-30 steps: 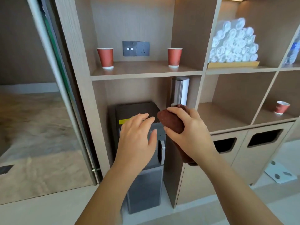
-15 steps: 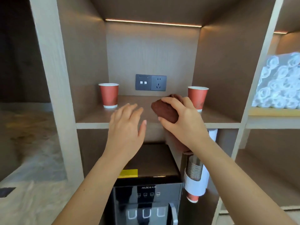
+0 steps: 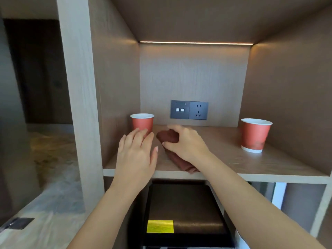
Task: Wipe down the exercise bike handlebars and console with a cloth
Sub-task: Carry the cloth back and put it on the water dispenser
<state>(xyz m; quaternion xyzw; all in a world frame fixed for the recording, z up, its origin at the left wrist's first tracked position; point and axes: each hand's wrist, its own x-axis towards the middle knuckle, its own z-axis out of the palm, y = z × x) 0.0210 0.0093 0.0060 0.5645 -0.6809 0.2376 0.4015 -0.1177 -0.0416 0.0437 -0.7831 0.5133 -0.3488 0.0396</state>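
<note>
A dark brown cloth (image 3: 168,137) lies bunched on the wooden shelf (image 3: 224,151), one end trailing toward the shelf's front edge. My right hand (image 3: 186,142) grips the cloth from above, fingers curled over it. My left hand (image 3: 137,155) hovers just left of the cloth with fingers straight and together, its fingertips close to a red paper cup (image 3: 142,124). No exercise bike is in view.
A second red paper cup (image 3: 255,134) stands at the shelf's right. A grey switch and socket plate (image 3: 189,109) sits on the back wall. Below the shelf is a black water dispenser (image 3: 185,212) with a yellow label. A wooden upright (image 3: 79,105) bounds the left side.
The view rose from the dispenser level to the shelf. My right hand carried the cloth up and onto the shelf board; my left hand followed, moving toward the left cup.
</note>
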